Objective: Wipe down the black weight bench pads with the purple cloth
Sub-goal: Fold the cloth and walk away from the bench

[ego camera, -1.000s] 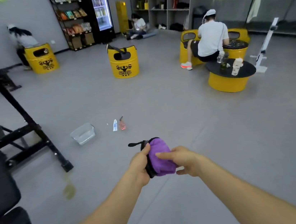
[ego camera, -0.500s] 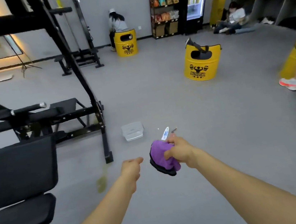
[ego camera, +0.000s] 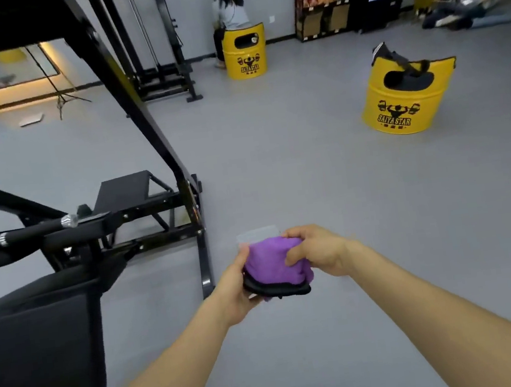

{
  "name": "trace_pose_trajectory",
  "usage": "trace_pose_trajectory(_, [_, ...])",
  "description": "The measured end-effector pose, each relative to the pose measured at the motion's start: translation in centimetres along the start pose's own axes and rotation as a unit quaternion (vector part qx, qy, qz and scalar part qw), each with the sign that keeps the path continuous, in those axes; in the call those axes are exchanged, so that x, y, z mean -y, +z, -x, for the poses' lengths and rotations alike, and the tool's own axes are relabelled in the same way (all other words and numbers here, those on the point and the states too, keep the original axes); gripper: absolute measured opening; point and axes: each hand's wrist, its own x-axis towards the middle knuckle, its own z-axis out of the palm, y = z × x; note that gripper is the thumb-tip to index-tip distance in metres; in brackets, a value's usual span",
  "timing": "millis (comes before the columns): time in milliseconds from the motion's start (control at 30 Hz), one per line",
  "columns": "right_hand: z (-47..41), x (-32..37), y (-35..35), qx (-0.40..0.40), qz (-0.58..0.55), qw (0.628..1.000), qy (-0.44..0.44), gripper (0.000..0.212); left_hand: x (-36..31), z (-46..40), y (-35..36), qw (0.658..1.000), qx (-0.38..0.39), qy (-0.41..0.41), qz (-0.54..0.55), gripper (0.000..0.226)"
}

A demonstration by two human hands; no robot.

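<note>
A folded purple cloth (ego camera: 269,261) with a black edge is held in front of me over the grey floor. My left hand (ego camera: 236,288) cups it from the left and below. My right hand (ego camera: 317,250) grips its top right side, thumb pressed on the purple face. The black weight bench pad (ego camera: 38,355) fills the lower left, well left of both hands. A smaller black pad (ego camera: 123,188) sits further back inside the frame.
A black steel rack (ego camera: 140,117) slants across the left, its foot (ego camera: 205,265) just left of my hands. A clear plastic tub (ego camera: 258,234) peeks out behind the cloth. Yellow barrels (ego camera: 404,102) stand ahead on the right. People sit by the far wall.
The view has turned left, bringing the bench and rack closer. My left hand, free half a second ago, now holds the cloth again together with the right.
</note>
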Motion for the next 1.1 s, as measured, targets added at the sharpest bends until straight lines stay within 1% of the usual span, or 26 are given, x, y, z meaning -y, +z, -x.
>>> trace_pose_trajectory(67, [-4.0,0.9,-1.2,-0.043,-0.027,0.999,0.012,0.032,-2.8,-3.2,-0.8,0.999,-0.032,0.007,-0.005,0.024])
trace_pose_trajectory(100, [-5.9,1.3,-1.8,-0.066,-0.037,0.997,0.027,0.029,-4.0,-4.8,-1.2,0.999,-0.042,0.013,-0.007,0.017])
trace_pose_trajectory(200, [-12.6,1.6,-3.2,-0.099,-0.066,0.99,0.071,0.018,-7.2,-10.4,-2.6,0.998,-0.061,0.019,0.015,0.01])
trace_pose_trajectory(267, [-17.6,2.1,-3.9,-0.106,-0.063,0.988,0.088,0.019,-9.3,-14.4,-3.5,0.996,-0.081,0.013,0.035,0.014])
trace_pose_trajectory(367, [-25.9,2.9,-5.0,-0.111,-0.061,0.987,0.094,0.027,-12.5,-20.5,-5.0,0.992,-0.124,0.001,0.034,0.025])
trace_pose_trajectory(400, [-28.7,3.2,-5.3,-0.107,-0.063,0.988,0.095,0.025,-13.4,-22.5,-5.5,0.991,-0.133,0.0,0.027,0.025])
trace_pose_trajectory(467, [-34.1,4.0,-5.9,-0.091,-0.055,0.99,0.091,0.013,-15.4,-26.6,-6.6,0.989,-0.147,-0.006,0.009,0.019])
trace_pose_trajectory(533, [-39.2,4.9,-6.3,-0.084,-0.018,0.993,0.085,0.01,-17.5,-31.1,-7.8,0.985,-0.174,-0.012,-0.016,0.019])
trace_pose_trajectory(600, [-44.0,5.1,-6.6,-0.089,0.039,0.993,0.071,0.024,-19.0,-35.9,-9.1,0.98,-0.194,-0.013,-0.042,0.028])
trace_pose_trajectory(667, [-48.8,5.0,-6.8,-0.098,0.107,0.988,0.06,0.03,-20.2,-40.4,-10.3,0.976,-0.207,-0.011,-0.064,0.032])
trace_pose_trajectory(700, [-51.0,4.7,-6.7,-0.099,0.139,0.984,0.059,0.03,-20.6,-42.3,-10.9,0.975,-0.21,-0.014,-0.075,0.031])
trace_pose_trajectory(800, [-57.0,3.4,-6.0,-0.089,0.204,0.973,0.067,0.027,-20.7,-48.3,-13.4,0.973,-0.215,-0.033,-0.077,0.014])
trace_pose_trajectory(933, [-64.8,0.3,-5.2,-0.069,0.233,0.968,0.061,0.029,-19.4,-56.6,-17.7,0.972,-0.222,-0.063,-0.047,0.013])
trace_pose_trajectory(1000, [-69.2,-3.4,-4.9,-0.064,0.226,0.968,0.089,0.033,-17.3,-61.4,-20.1,0.969,-0.223,-0.089,-0.053,0.018])
trace_pose_trajectory(1100, [-75.0,-10.5,-4.0,-0.075,0.19,0.966,0.159,0.038,-13.3,-67.9,-23.5,0.96,-0.234,-0.131,-0.085,0.025])
